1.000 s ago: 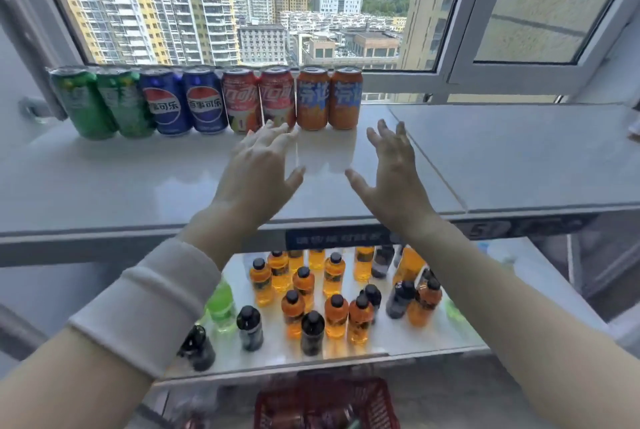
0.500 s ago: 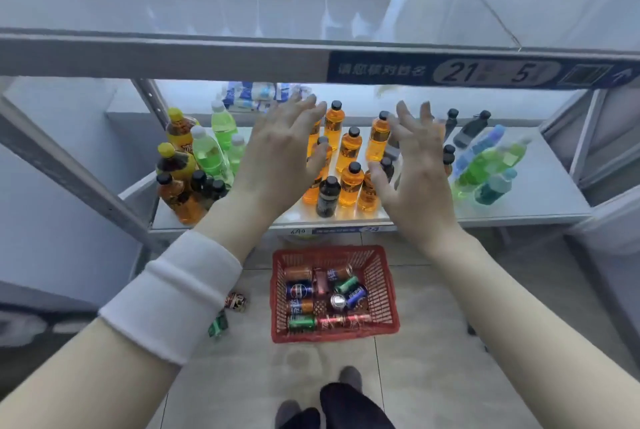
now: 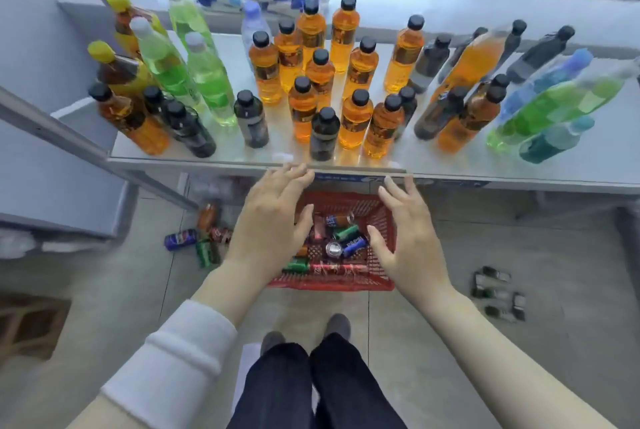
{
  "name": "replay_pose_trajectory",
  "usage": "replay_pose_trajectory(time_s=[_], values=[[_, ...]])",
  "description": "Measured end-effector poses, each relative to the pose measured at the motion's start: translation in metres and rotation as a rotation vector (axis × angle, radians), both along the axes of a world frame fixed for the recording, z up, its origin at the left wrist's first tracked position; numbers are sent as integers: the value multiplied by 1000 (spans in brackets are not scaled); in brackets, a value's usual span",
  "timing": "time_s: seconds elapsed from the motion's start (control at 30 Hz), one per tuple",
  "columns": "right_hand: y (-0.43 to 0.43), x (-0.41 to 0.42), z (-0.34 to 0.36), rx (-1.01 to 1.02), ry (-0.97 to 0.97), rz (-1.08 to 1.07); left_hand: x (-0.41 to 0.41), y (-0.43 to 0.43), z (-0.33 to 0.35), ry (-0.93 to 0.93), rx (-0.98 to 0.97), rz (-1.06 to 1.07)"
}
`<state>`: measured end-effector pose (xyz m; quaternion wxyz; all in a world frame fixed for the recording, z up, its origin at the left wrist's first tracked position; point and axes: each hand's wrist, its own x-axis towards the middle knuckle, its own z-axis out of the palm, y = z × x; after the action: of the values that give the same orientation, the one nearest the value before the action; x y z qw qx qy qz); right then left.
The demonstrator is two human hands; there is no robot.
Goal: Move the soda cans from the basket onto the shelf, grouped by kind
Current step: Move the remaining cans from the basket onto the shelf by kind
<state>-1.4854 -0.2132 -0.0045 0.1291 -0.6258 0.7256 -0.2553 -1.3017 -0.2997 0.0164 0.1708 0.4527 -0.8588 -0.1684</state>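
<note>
A grey metal shelf crosses the upper view, crowded with upright drinks: orange bottles with black caps in the middle, tall green bottles at the left, dark bottles scattered among them, and green and blue ones leaning at the right end. A blue label strip runs along the shelf's front edge. Behind the shelf is a low ledge with barred windows above it. The floor is pale grey tile.

The red plastic basket stands on the floor just in front of the shelf, ahead of the person's grey shoes. Soda cans lie in it on their sides: a blue can beside a green can, and a red can along the near wall with another green one at its left end. More loose cans lie on the floor to the basket's left, blue, green, red and orange. A few small dark containers lie well to the right, too blurred to name.

Both hands are over the basket, palms down, fingers straight and spread, gripping nothing. The left hand, with a white sleeve on its forearm, covers the basket's left side. The right hand is over the right wall. The cans show in the gap between them, and neither hand touches them.
</note>
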Motion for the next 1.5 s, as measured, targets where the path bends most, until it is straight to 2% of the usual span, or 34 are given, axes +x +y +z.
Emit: replay_pose_trajectory(time_s=[0.2,0.33,0.43,0.67,0.83,1.03,1.17,1.27,1.37,1.43,1.5], values=[[35,-16,-113,273,-49,3,2,40,-126,-107,268,34],[48,-25,-215,526,-69,6,4,56,-231,-191,554,71],[47,-29,-297,654,-94,-10,6,62,-320,-268,691,47],[6,-35,-480,777,-81,55,-3,38,-503,-403,797,-37],[-29,-30,-581,776,-42,73,-22,6,-603,-481,809,-131],[-45,-23,-631,754,-34,73,-26,-18,-657,-525,788,-213],[-50,-26,-638,706,-147,12,-17,-21,-663,-488,770,-230],[-52,-34,-634,681,-322,-185,-11,-20,-657,-423,743,-186],[-49,-40,-626,702,-551,-435,-5,-21,-647,-302,600,-32],[-41,-43,-626,735,-737,-567,-2,-24,-642,-242,504,75],[-31,-44,-625,731,-951,-665,-2,-26,-637,-180,510,144]])
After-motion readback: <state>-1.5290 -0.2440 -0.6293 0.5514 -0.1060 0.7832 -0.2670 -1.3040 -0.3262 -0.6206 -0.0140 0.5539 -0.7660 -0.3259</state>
